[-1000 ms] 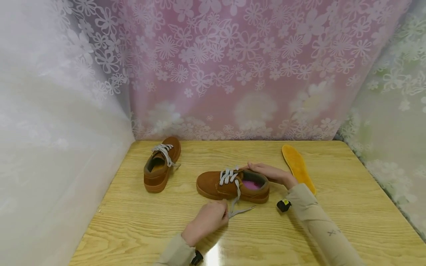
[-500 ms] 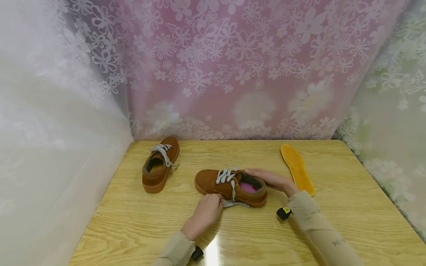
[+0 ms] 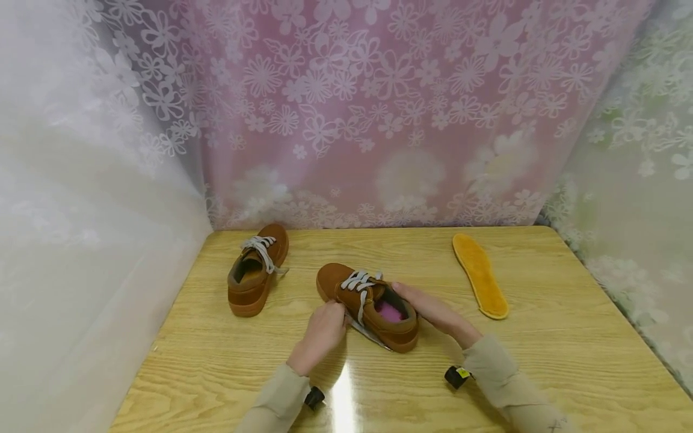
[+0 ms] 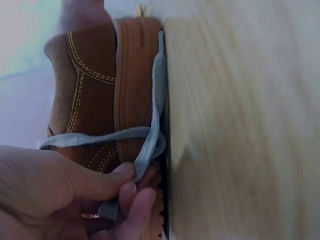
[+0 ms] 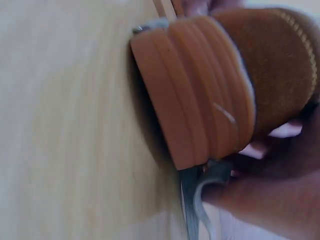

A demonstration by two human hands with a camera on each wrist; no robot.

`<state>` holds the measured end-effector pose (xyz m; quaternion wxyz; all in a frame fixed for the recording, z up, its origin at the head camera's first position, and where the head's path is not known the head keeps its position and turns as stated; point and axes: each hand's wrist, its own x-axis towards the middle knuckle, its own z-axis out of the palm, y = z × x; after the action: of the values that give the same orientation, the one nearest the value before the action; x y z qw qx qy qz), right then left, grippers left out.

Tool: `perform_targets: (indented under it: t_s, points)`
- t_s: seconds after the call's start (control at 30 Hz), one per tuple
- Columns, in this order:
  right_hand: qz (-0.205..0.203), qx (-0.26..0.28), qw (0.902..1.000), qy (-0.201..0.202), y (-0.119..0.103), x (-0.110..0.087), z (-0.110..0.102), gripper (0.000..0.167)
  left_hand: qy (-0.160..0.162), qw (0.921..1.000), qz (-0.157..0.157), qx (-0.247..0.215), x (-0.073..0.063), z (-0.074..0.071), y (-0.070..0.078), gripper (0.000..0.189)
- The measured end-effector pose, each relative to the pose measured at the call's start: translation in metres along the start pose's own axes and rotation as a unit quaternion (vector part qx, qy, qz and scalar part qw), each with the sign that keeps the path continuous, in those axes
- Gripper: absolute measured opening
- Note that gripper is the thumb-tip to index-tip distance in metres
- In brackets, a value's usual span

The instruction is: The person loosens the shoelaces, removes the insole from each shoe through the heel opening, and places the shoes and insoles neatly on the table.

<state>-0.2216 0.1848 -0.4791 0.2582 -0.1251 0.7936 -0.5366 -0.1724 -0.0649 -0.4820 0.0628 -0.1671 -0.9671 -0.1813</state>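
A brown suede shoe [image 3: 375, 317] with grey laces and a pink lining stands mid-table, toe pointing far left. My left hand [image 3: 320, 332] is at its near side, pinching a grey shoelace [image 4: 146, 154] between thumb and fingers. That lace runs low along the sole in the left wrist view, and another strand crosses it. On the far side, my right hand [image 3: 437, 310] holds the shoe near the heel opening. Most of its fingers are hidden behind the shoe. By the right thumb a curved piece of grey lace [image 5: 200, 200] shows in the right wrist view.
A second brown shoe [image 3: 257, 270], laced in grey, stands at the back left. An orange insole [image 3: 480, 276] lies at the back right. Floral curtains [image 3: 335, 120] hang behind and beside the wooden table [image 3: 216, 361]. Black wrist cameras [image 3: 456, 377] sit on both wrists.
The shoe has turned, its heel coming toward me and its toe swinging away. My left hand has moved up and left with the lace, and the right hand has come nearer with the heel.
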Motion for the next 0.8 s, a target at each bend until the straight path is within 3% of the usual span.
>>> perform_targets:
  t_s: [0.13,0.23,0.37,0.53,0.67,0.8]
  points:
    - [0.003,-0.004,0.9982,0.059,-0.006,-0.003,0.024,0.069,0.015,0.9989,-0.036,0.026,0.008,-0.002,-0.006,0.024]
    - [0.004,-0.008,0.9968,0.08,-0.013,-0.004,0.041,0.068,0.016,0.9974,-0.055,0.043,0.015,-0.003,-0.011,0.013]
    - [-0.003,-0.003,0.997,0.077,-0.018,-0.005,0.057,0.067,0.014,0.9948,-0.084,0.057,0.024,0.0,-0.021,0.014]
    - [-0.027,0.03,0.9979,0.051,-0.014,-0.002,0.062,0.058,0.02,0.9938,-0.109,0.009,0.028,0.003,-0.033,0.005]
    - [-0.065,0.008,0.9973,0.033,-0.009,0.002,0.057,0.072,0.026,0.9932,-0.106,-0.041,0.027,-0.001,-0.037,0.005]
    - [-0.085,-0.003,0.9957,0.035,-0.009,0.005,0.053,0.081,0.03,0.9885,-0.13,-0.071,0.024,-0.006,-0.036,0.009]
